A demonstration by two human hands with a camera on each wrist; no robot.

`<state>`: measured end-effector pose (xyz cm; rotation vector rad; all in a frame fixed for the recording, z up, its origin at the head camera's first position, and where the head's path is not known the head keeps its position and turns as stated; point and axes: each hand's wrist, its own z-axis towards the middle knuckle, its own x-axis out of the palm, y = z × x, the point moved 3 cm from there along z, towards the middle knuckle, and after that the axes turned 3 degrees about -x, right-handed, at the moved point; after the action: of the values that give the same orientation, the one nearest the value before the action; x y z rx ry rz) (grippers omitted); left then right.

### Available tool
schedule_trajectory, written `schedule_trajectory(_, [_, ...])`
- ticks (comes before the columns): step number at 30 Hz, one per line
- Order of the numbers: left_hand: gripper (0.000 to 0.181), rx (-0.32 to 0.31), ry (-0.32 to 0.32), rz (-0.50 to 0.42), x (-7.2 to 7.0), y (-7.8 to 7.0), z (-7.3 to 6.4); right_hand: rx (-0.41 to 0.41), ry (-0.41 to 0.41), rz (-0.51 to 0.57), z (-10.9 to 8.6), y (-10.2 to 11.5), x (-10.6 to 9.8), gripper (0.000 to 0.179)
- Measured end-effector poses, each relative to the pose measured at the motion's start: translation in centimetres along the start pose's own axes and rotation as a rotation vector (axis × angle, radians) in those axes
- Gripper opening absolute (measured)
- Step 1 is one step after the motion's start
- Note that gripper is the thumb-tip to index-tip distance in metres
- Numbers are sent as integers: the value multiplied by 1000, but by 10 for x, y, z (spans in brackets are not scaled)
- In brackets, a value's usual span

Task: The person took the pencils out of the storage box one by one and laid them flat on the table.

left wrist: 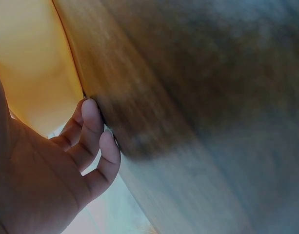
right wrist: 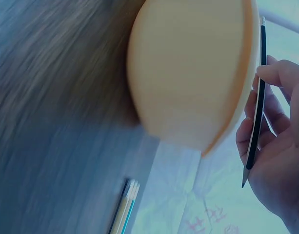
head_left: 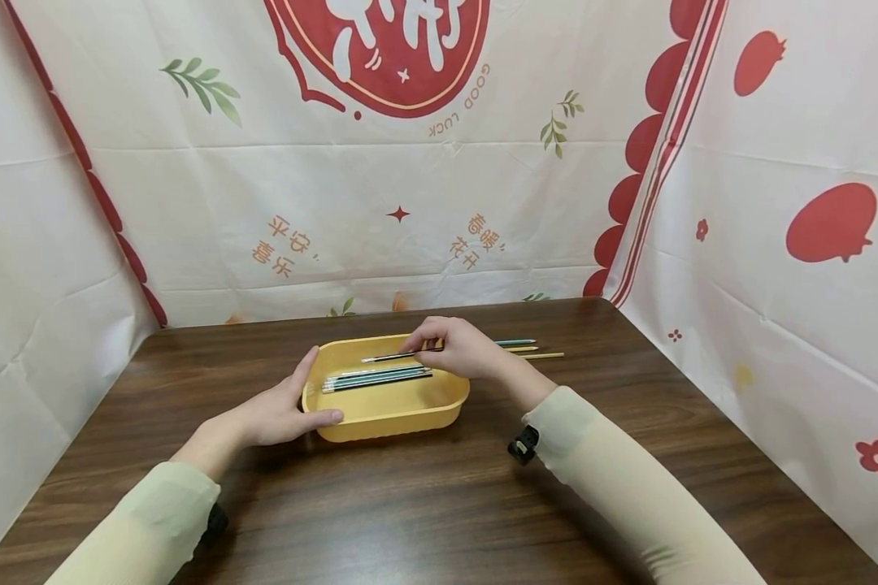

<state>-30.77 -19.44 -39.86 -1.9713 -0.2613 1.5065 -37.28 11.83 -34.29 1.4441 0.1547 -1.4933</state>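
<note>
A yellow oblong plastic basin [head_left: 391, 427] sits on the table, with several black and teal pencils [head_left: 377, 378] lying side by side in it. My left hand [head_left: 274, 413] holds the basin's left end, thumb over the front rim and the other fingers along the outer wall. Above the basin's back part, my right hand [head_left: 459, 348] pinches a black pencil [right wrist: 260, 97] between thumb and fingers. Its sharpened grey tip points back toward the palm, and its other end extends left over the basin.
To the right of the basin, a few more pencils [head_left: 545, 355], teal and yellow, lie on the dark wooden table [head_left: 410, 504]. Printed white cloth [head_left: 380, 187] hangs behind the table and along both sides.
</note>
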Motion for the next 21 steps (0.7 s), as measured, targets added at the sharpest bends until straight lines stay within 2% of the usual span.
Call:
schedule_trajectory(9, [129, 3, -2, -7, 2, 0, 0, 74, -63, 0, -30, -23, -24, 24])
schedule_trajectory(12, [129, 8, -3, -8, 2, 0, 1, 76, -90, 2, -42, -32, -35, 23])
schedule_trajectory(17, [129, 4, -3, 2, 1, 2, 1, 78, -143, -5, -63, -56, -54, 23])
schedule_trajectory(21, [129, -1, -5, 4, 0, 3, 1, 146, -161, -11, -80, -80, -65, 22])
